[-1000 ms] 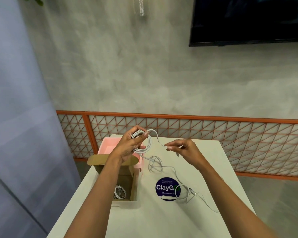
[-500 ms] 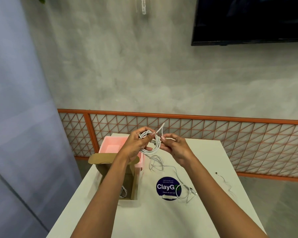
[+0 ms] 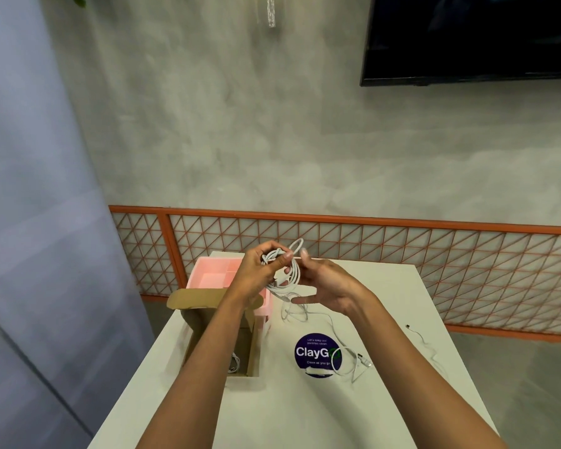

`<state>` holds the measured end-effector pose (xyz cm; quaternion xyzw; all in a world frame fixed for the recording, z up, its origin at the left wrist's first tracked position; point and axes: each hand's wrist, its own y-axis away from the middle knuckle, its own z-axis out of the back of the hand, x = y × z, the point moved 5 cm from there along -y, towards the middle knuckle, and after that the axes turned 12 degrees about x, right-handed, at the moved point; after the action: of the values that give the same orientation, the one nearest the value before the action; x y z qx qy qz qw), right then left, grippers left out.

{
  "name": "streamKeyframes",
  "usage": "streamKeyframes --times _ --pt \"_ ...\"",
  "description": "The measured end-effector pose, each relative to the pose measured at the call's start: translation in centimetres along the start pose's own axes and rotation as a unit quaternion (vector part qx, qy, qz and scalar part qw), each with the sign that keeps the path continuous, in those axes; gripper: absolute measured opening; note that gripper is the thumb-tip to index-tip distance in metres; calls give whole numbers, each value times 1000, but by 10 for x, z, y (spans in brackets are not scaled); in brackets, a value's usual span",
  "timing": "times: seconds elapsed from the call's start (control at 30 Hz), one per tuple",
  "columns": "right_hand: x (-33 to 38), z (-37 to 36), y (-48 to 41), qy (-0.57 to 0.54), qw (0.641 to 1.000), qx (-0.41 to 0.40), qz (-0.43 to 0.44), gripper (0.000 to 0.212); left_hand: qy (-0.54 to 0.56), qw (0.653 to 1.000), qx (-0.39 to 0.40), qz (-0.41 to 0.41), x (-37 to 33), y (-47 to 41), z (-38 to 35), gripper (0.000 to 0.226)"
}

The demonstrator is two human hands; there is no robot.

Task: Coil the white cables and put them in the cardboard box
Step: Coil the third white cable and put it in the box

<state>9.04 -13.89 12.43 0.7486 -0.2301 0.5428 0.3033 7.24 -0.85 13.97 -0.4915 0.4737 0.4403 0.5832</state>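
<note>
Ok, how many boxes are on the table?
2. The open cardboard box stands near the left edge of the table; the pink box sits just behind it. None seems hidden.

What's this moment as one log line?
left hand: grips white cable coil | right hand: at coil, grip unclear | cardboard box: open, cable inside | table: loose cables

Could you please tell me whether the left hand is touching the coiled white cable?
Touching. The head view shows the left hand gripping the coiled white cable, its thumb pressed across the loops.
</note>
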Motion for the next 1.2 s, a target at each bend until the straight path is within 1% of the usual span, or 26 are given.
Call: streamKeyframes --times 0.1,0.17,0.23,0.3,0.37,0.4,0.43,0.5,0.6,0.73,0.87,1.0,1.1,1.2 --pt "2 -6 -1 38 999 13 12 32 -1 1000 -4 -9 0 -2 -2 6" --pt "4 -5 -1 54 998 -9 25 31 12 1000 -6 -13 0 -3 -5 6" --pt "10 -4 1 129 990 -52 24 31 14 1000 -13 -7 2 -4 -6 6" --pt "18 -2 4 249 961 -119 -7 30 0 1000 -21 -3 6 -5 -7 7" --pt "26 -2 7 367 911 -177 -66 20 -32 999 -36 -5 8 -6 -7 6" --pt "30 -3 8 410 888 -189 -87 15 -47 998 -49 -7 9 -6 -5 4" --pt "33 -3 10 437 873 -193 -99 14 -60 996 -63 -9 9 -6 -4 4" --pt "38 -3 12 469 859 -178 -101 18 -75 994 -82 -10 10 -5 0 4" --pt "45 -11 22 476 869 -124 -49 17 -97 990 -100 -16 14 -1 6 8" --pt "52 -12 33 434 891 -131 19 18 -110 988 -107 -13 19 3 12 8" --pt "55 -14 40 387 914 -110 46 15 -153 983 -104 -11 23 6 15 11" --pt "56 -6 44 343 932 -104 49 15 -160 980 -120 -6 26 11 22 10" --pt "56 6 46 285 951 -108 52 16 -141 985 -93 -21 28 11 30 10" --pt "53 17 45 233 963 -124 56 18 -101 994 -39 -28 27 12 29 13"
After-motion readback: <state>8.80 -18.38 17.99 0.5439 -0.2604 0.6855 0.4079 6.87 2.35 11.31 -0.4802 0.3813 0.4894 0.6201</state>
